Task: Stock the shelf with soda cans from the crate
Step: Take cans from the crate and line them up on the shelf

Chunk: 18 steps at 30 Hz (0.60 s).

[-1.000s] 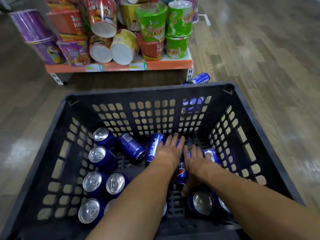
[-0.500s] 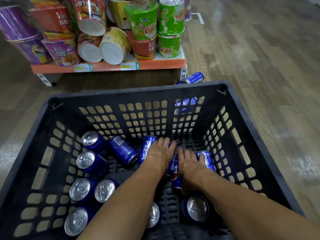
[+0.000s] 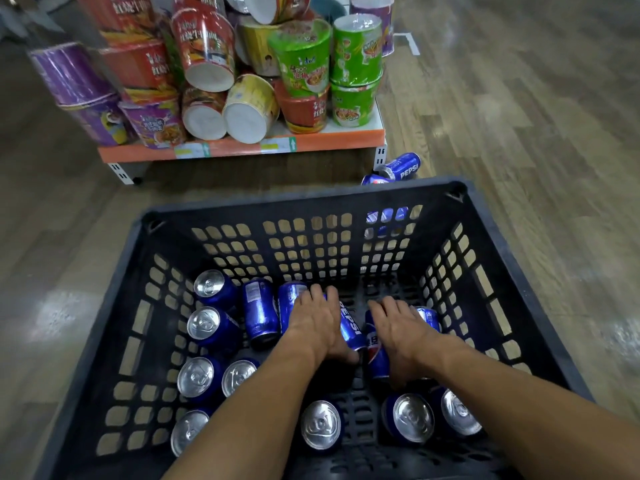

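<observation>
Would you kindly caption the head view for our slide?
Both hands, left and right, grasp lying soda cans inside the black crate.

dim, soft light; glare patches on floor (image 3: 540,140); edges warped.

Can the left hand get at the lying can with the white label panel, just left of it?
Probably yes: that lying can sits exposed beside the left hand, nothing stacked over it, though the hand already grips other cans.

Crate's (image 3: 460,202) near wall cut off below; cans (image 3: 349,327) under both hands partly hidden, grip perhaps unclear.
</observation>
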### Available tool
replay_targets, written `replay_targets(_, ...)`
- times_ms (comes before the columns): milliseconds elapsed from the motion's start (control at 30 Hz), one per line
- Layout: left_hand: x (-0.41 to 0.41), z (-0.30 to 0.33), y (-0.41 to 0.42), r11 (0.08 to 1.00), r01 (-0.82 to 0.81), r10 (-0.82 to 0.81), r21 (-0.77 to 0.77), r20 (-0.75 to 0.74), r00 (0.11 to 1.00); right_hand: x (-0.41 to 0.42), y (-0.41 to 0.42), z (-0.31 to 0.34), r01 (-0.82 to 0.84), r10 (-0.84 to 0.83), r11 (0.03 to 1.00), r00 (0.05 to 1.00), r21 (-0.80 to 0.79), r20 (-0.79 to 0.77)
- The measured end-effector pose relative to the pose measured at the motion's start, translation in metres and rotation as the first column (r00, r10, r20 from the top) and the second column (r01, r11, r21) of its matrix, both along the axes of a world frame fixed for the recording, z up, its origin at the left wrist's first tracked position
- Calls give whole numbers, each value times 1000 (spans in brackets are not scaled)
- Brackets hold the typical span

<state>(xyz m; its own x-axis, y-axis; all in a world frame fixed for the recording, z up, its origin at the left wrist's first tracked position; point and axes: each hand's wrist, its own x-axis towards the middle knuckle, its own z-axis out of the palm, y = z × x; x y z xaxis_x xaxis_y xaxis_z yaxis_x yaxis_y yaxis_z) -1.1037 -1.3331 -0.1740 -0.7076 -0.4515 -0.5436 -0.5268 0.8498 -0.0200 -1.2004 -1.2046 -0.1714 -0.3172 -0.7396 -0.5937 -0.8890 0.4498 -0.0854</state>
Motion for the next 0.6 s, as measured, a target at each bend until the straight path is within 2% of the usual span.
replay_targets(133, 18, 41, 3, 961, -196, 205, 197, -25, 979, 4, 12, 36, 133, -123, 990, 978, -52, 166)
replay_targets(233, 35, 58, -1, 825, -390, 418, 409, 24, 908, -1, 24, 57, 271, -232, 958, 922, -90, 311)
replay_targets(300, 43, 64, -1, 764, -439, 464, 472, 69, 883, -3, 30, 69, 269, -231, 962, 905, -57, 357)
replay_targets(367, 45, 64, 2, 767, -432, 433, 475, 115, 894, -3, 32, 72, 177, -161, 984, 926, -14, 342)
replay_targets(467, 41, 56, 7, 839, -389, 339, 380, 195, 920, -2, 24, 64, 53, -62, 998, 961, 39, 268)
replay_targets(600, 38, 49, 9, 905, -330, 218, 267, 376, 901, -4, 7, 47, -93, 90, 994, 995, 59, 50)
